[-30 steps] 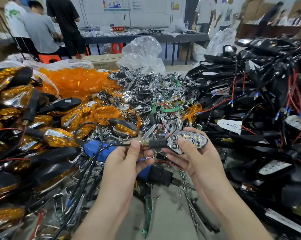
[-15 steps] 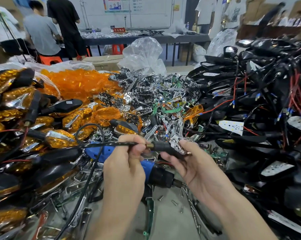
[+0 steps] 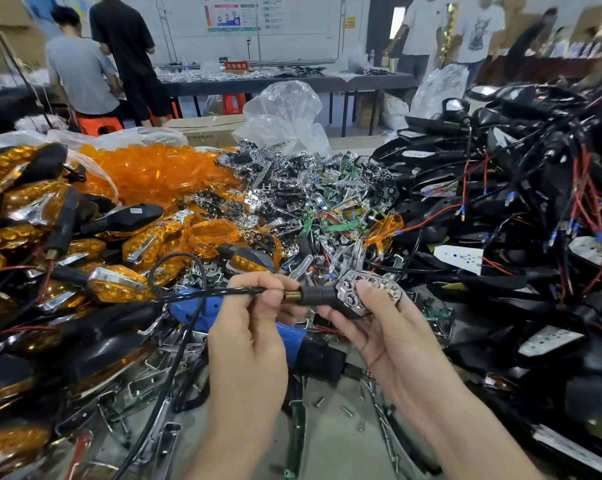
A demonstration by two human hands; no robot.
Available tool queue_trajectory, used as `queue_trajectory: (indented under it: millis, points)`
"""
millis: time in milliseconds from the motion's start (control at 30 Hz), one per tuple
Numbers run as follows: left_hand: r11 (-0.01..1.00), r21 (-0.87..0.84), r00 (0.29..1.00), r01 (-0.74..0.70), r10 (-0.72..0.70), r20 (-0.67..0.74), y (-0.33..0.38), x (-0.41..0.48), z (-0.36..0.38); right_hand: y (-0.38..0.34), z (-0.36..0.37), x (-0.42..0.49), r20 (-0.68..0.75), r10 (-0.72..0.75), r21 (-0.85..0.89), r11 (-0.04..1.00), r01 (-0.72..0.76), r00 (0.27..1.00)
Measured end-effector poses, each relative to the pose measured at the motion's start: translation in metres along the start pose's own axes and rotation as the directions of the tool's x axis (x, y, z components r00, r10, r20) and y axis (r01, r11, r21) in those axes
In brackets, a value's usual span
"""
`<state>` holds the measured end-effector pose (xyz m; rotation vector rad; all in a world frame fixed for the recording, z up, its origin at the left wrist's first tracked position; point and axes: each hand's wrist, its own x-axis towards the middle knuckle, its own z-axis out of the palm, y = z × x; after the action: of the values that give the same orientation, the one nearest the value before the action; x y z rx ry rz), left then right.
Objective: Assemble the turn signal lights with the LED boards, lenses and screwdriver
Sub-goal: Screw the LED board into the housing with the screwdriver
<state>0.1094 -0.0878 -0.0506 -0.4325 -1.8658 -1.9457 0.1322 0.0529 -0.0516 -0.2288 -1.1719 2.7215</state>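
**Workshop surface: one lamp half built**

Heaped parts crowd the grey surface [image 3: 330, 441]: glossy amber lenses [image 3: 161, 171] at 10 o'clock, chrome reflectors [image 3: 285, 181] at 12, black wired housings [image 3: 535, 209] at 3, finished lights [image 3: 116, 285] at 9. At centre the left hand [image 3: 247, 341] pinches the brass-threaded stem [image 3: 313, 295] of a turn signal light [image 3: 369, 292]. The right hand [image 3: 389, 341] grips its body, thumb on the faceted chrome face. No lens is fitted — lens and screws seem left to do. The blue screwdriver [image 3: 294, 337] lies idle beneath.

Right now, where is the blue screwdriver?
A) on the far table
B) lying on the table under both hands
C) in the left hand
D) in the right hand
B: the blue screwdriver lies on the table beneath the left hand, which pinches the cable, and the right hand, which grips the lamp.
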Motion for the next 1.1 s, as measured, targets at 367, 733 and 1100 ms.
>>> queue_trajectory:
  millis: [367,733,1100]
  points:
    - [0.87,-0.21,0.888,0.446,-0.4,0.227,-0.009,-0.003,0.014,0.005,0.0,0.002,0.076,-0.096,-0.07,0.992,0.101,0.993]
    - [0.847,-0.287,0.894,0.447,-0.418,0.16,-0.012,0.002,0.015,0.015,-0.004,0.004,0.166,-0.108,-0.136,0.982,0.132,0.98]
    - [0.928,-0.163,0.942,0.335,-0.33,0.06,-0.008,-0.005,0.022,0.015,-0.007,0.003,0.153,-0.148,-0.14,0.975,0.17,0.977]
